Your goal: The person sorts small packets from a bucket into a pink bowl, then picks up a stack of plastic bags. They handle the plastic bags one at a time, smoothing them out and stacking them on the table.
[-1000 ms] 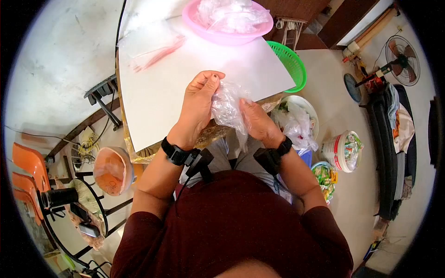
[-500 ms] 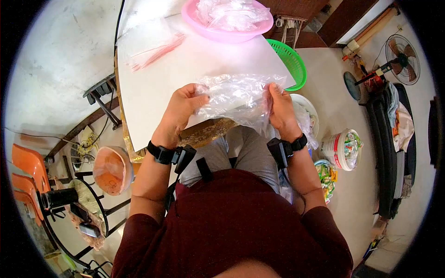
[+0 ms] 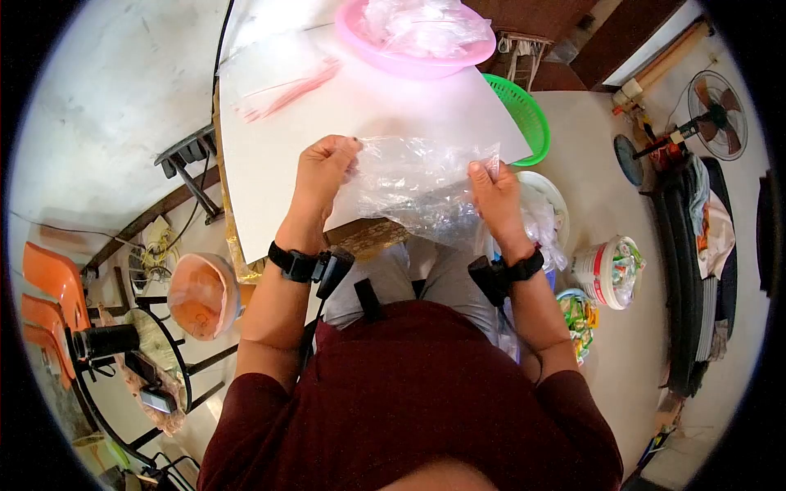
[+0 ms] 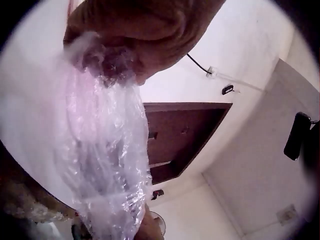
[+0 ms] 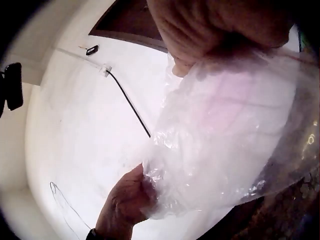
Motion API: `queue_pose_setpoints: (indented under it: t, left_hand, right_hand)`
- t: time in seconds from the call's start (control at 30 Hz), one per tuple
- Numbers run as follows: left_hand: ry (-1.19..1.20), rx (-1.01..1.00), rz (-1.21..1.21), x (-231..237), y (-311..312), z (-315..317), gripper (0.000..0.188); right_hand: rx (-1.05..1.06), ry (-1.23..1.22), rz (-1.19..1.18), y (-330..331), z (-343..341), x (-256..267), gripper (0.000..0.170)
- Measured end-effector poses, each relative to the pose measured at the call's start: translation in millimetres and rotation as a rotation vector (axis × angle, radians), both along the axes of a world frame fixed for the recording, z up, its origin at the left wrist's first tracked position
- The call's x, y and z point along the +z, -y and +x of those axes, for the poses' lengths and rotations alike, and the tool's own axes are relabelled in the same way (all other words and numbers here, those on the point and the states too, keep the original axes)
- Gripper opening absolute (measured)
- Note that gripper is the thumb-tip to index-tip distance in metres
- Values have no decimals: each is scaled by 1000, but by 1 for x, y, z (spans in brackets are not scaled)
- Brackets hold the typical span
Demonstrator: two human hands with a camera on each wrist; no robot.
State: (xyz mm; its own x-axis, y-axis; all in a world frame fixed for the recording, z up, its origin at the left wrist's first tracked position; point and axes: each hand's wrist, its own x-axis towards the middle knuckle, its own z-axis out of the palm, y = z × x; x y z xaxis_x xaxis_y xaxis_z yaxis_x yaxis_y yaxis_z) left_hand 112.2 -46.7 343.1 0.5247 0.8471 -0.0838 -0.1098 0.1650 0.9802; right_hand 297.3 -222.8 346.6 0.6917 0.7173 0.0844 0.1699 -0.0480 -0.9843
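A clear plastic bag (image 3: 413, 184) is stretched sideways between both hands over the table's near edge. My left hand (image 3: 325, 168) pinches its left end between thumb and fingers. At the opposite end my right hand (image 3: 496, 200) grips the bag, thumb on top. In the left wrist view the crinkled plastic (image 4: 107, 150) hangs down from the left hand (image 4: 135, 37). From the right wrist, the bag (image 5: 200, 135) looks see-through, with the left hand (image 5: 127, 197) at its far end. Beyond the bag, thin reddish strips (image 3: 291, 92) lie on the white tabletop (image 3: 270, 172).
A pink basin (image 3: 417, 61) heaped with clear plastic (image 3: 422, 24) stands at the table's back. Beside the table's right edge is a green basket (image 3: 524, 123). Buckets (image 3: 602, 270) of packaging stand on the floor at right, an orange-brown tub (image 3: 201, 299) at left.
The bag was bunched between close hands a second ago; the hands moved apart and spread it wide. Since half a second ago it stays stretched, and the head view has shifted slightly.
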Motion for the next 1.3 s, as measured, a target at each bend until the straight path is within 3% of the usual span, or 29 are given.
queue_pose_setpoints:
  t: [0.1,0.23,0.33,0.43,0.47,0.53,0.63,0.73,0.83,0.97,1.0,1.1,1.13,1.23,1.3]
  left_hand:
    - [18,55,123,1,-8,-8,20]
    - [-132,84,268,2,-16,-16,19]
    - [-132,-6,452,-3,-34,-27,17]
    - [-134,-100,290,20,-38,-42,15]
    - [-223,-101,247,34,-38,-46,13]
    - [-88,-127,299,31,-46,-56,12]
    - [-74,-156,415,36,-44,-68,13]
    - [-201,-182,572,12,-44,-84,16]
    - [-480,-271,829,-12,-38,-96,20]
    - [-720,-264,896,3,-27,-97,23]
    - [-784,-270,895,12,-29,-93,31]
    - [-718,-272,1169,17,-36,-66,29]
    - [-652,-310,1134,16,-34,-53,28]
    - [-905,-541,1292,-5,-29,-22,56]
    - [-1117,-661,1185,-6,-26,-15,73]
  right_hand:
    - [15,1,3,-2,7,-1,26]
    - [54,81,-6,-7,21,5,23]
    - [121,428,22,-13,28,17,22]
    - [160,573,-68,-15,32,38,15]
    - [157,490,-72,-15,28,47,12]
    - [153,323,-80,-18,16,60,7]
    - [178,669,250,-29,13,45,14]
    - [284,708,137,-28,16,13,22]
    - [361,796,-212,-20,14,-11,24]
    - [311,1043,-259,-20,24,-34,25]
    - [315,1033,-234,-24,20,-29,26]
    - [339,1041,-176,-46,-7,-15,29]
    - [366,1067,-168,-54,-16,-19,32]
    - [461,1066,-281,-71,-38,-29,48]
    - [508,1033,-408,-75,-41,-38,60]
